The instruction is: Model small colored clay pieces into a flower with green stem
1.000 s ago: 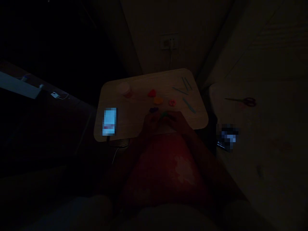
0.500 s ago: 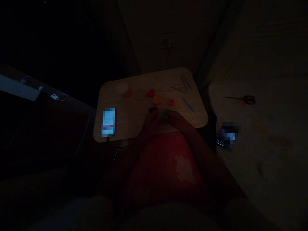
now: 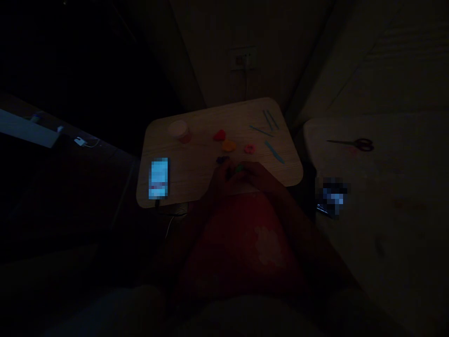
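Note:
The scene is very dark. A small lump of green modelling clay (image 3: 239,167) is between my two hands, over the near edge of the small wooden-topped table (image 3: 196,173). My right hand (image 3: 260,176) is closed on it from the right, covering much of it. From the left, my left hand (image 3: 220,179) has its fingers curled in against the lump. Just beyond my left fingers lies a dark blue clay piece (image 3: 222,160). Farther back are a red piece (image 3: 220,135), an orange-yellow piece (image 3: 229,146) and a pink ring-like piece (image 3: 249,149).
Several thin blue sticks (image 3: 261,131) and a wider blue modelling tool (image 3: 274,152) lie at the table's right. A lidded tub (image 3: 180,131) stands at back left, a lit phone (image 3: 158,179) nearer. Scissors (image 3: 354,143) and a blurred-out device (image 3: 332,196) rest on the right-hand surface.
My hands have shifted slightly around the green clay, and less of it shows between my fingers. The other things on the table stay in place.

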`<state>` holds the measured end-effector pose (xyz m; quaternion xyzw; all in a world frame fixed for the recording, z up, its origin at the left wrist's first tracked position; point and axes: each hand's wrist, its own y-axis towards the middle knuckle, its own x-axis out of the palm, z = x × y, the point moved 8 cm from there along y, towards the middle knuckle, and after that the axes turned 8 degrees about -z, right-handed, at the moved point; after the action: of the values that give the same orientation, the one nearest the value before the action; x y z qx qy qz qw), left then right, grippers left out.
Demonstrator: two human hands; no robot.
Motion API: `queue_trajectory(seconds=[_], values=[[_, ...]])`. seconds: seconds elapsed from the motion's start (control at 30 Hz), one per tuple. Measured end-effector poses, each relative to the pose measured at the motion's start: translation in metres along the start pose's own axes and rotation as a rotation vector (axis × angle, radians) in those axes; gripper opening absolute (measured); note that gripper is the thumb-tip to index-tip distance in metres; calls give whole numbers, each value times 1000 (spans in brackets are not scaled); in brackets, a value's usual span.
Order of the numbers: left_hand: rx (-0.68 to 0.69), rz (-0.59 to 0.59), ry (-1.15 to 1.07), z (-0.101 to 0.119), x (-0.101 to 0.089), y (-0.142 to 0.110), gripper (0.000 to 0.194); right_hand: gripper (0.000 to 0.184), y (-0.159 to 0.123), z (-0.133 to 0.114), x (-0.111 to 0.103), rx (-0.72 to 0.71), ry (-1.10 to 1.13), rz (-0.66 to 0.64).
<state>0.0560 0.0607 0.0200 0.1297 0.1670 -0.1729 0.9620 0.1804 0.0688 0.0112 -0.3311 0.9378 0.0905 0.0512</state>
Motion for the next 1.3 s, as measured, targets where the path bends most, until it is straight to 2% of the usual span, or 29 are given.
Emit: queue_trajectory(seconds=[0.1, 0.2, 0.3, 0.4, 0.63, 0.73, 0.93, 1.13, 1.2, 1.3], values=[[-45, 42, 76, 3, -2, -1, 35, 17, -1, 8, -3, -9, 132, 46], [-62, 27, 130, 4, -1, -2, 22, 22, -2, 16, -3, 17, 272, 62], [-29, 15, 194, 5, 1, -4, 17, 32, -3, 11, -7, 16, 169, 105], [9, 24, 272, 5, 2, -5, 20, 44, -2, 4, -9, 39, -11, 150], [59, -18, 286, 6, 6, -6, 25, 49, 4, 0, -6, 31, -211, 191], [50, 4, 255, 6, 3, -5, 26, 47, 3, -1, -5, 20, -205, 205], [-3, 36, 211, 4, -1, -5, 29, 31, -3, 2, -10, 3, -45, 229], [-50, 68, 198, -3, -2, -5, 29, 36, -6, 13, -13, 23, 11, 291], [-44, 92, 193, -4, -4, -5, 29, 39, -5, 10, -12, 13, -33, 273], [-14, 136, 185, -2, -8, -7, 31, 42, -2, 2, -4, 3, -119, 169]])
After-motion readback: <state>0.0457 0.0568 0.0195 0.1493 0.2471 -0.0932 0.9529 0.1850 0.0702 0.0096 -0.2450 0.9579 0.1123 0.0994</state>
